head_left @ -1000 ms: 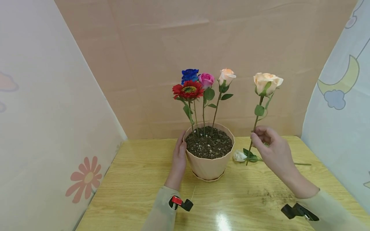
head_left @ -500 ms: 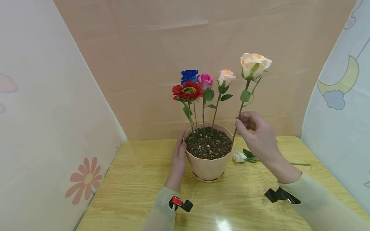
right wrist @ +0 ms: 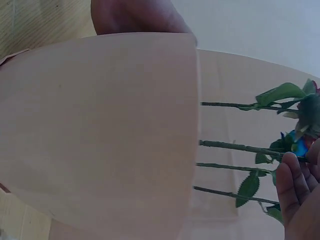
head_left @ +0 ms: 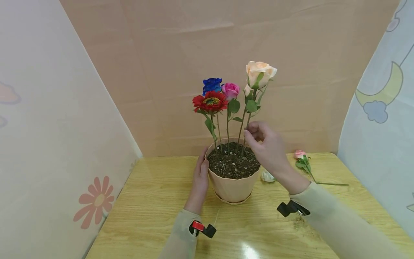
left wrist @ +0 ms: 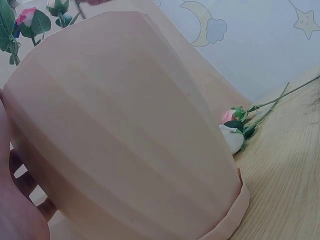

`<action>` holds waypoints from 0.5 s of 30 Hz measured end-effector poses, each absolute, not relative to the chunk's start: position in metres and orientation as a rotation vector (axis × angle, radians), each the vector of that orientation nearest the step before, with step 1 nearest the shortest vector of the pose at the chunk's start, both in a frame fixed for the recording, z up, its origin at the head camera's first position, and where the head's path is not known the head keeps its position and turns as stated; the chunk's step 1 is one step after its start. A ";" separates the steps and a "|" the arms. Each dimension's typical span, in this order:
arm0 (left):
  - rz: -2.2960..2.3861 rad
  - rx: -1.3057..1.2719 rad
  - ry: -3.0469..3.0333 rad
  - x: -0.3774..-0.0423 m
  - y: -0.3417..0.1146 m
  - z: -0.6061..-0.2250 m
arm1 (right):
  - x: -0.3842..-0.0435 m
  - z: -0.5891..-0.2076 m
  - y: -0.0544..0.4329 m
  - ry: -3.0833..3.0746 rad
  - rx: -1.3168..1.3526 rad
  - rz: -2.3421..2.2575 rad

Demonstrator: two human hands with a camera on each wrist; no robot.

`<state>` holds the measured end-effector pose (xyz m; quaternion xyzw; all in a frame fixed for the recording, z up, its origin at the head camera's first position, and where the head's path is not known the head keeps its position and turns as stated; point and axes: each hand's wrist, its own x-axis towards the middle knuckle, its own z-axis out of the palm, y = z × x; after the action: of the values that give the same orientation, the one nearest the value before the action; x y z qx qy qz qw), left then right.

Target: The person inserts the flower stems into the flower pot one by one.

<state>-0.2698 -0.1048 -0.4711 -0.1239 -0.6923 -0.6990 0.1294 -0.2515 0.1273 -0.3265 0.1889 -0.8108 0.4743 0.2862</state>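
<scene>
My right hand (head_left: 268, 151) pinches the stem of a large peach rose (head_left: 260, 73) between thumb and fingers. The stem's lower end is at the dark soil (head_left: 233, 167) inside a beige flowerpot (head_left: 233, 189); how deep it goes I cannot tell. My left hand (head_left: 201, 176) rests against the pot's left side, its fingers lying along the wall. A red gerbera-like flower (head_left: 211, 101), a blue rose (head_left: 211, 85) and a pink rose (head_left: 231, 90) stand in the soil. A smaller peach rose (head_left: 248, 90) is partly hidden behind the held one.
On the wooden table (head_left: 155, 201), right of the pot, lie a white rose (head_left: 267, 176) and a pale pink rose (head_left: 300, 154). Scattered soil marks the table near my right sleeve. A beige backdrop (head_left: 174, 72) and side panels surround the table.
My right hand has carried the large peach rose leftward from beside the pot to over its soil. The pale pink rose has come into sight behind it. My left hand stays put.
</scene>
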 end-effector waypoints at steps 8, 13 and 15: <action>-2.031 -0.377 -2.004 -0.271 -0.105 -0.473 | -0.267 -0.336 0.111 -2.201 0.518 1.278; -2.021 -0.370 -1.997 -0.271 -0.105 -0.472 | -0.276 -0.340 0.102 -2.233 0.543 1.274; -2.021 -0.359 -2.002 -0.271 -0.105 -0.471 | -0.280 -0.342 0.100 -2.247 0.553 1.249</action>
<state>-0.2708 -0.1047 -0.4715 -0.1241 -0.6917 -0.6982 0.1369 -0.2796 0.0995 -0.3422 0.2035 -0.8267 0.4594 0.2533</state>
